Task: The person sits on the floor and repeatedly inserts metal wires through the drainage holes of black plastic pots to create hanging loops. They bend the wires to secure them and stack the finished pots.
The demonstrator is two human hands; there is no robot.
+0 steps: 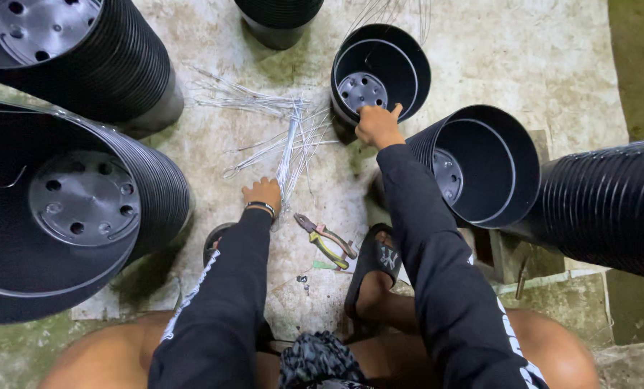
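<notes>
Wires (293, 137) lie loose on the floor (523, 57), fanned between the stacks. Left hand (263, 193) is curled down on their near ends, fingers closed on a few strands. Right hand (378, 126) grips the near rim of the pot (379, 72), thumb out, fingers hooked over the edge. Best to pinch one strand clear of the tangle and hold the pot steady by the rim. Pliers (327, 241) sit near the left wrist, untouched.

left hand (263, 193) lowered, right hand (378, 126) outstretched
</notes>
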